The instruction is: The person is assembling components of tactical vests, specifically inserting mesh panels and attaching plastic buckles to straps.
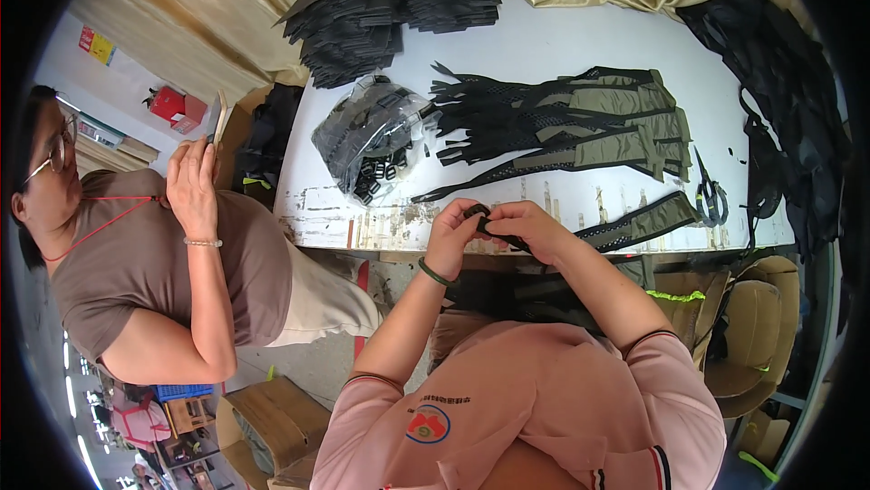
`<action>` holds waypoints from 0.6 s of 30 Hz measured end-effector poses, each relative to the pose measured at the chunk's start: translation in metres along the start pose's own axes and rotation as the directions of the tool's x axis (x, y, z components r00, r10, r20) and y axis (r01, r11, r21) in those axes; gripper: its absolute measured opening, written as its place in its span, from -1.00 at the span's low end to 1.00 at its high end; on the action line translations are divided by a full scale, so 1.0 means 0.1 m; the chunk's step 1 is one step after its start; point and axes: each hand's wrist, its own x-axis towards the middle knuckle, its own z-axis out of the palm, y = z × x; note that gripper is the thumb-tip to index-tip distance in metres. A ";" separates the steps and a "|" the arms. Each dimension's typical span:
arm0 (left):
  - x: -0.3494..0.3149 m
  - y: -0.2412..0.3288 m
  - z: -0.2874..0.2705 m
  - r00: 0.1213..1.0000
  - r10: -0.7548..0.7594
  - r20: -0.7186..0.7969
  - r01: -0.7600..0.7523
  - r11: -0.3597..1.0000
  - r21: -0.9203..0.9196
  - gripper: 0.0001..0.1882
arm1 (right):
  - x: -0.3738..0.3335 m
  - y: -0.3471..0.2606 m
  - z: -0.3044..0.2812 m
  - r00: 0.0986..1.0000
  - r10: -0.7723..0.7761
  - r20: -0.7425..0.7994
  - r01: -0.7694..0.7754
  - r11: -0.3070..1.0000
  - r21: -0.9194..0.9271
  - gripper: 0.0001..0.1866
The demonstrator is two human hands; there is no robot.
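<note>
My left hand and my right hand meet at the table's near edge. Both are closed, fingertips pinching a black strap end with a small dark piece at it, too covered to make out. The strap seems to belong to the olive-and-black mesh strip beside my right hand, though my hand and forearm hide the join. Beyond my hands lies a spread of similar olive-and-black strips. A clear plastic bag of black buckles stands to the left of them.
Scissors lie at the white table's right. Stacks of black pieces stand at the back; black fabric hangs over the right end. Another person stands at the left, holding a flat thing. Cardboard boxes flank me below.
</note>
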 end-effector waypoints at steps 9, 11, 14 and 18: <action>-0.02 -0.04 0.09 0.995 0.094 -0.015 -0.088 0.973 0.212 -0.82 | -0.14 -0.01 -0.08 0.996 0.063 -0.064 -0.061 0.997 0.042 -0.92; -0.03 -0.09 0.09 0.982 0.187 -0.035 -0.168 0.939 0.301 -0.79 | -0.15 -0.02 -0.07 0.994 0.080 -0.069 -0.077 0.996 0.049 -0.92; -0.06 -0.09 0.14 0.973 0.232 -0.002 -0.221 0.930 0.292 -0.77 | -0.17 -0.07 -0.06 0.992 0.044 -0.117 -0.034 0.996 0.086 -0.92; -0.09 -0.11 0.19 0.965 0.261 -0.007 -0.242 0.904 0.352 -0.76 | -0.17 -0.05 -0.07 0.983 -0.054 -0.173 0.067 0.995 0.069 -0.88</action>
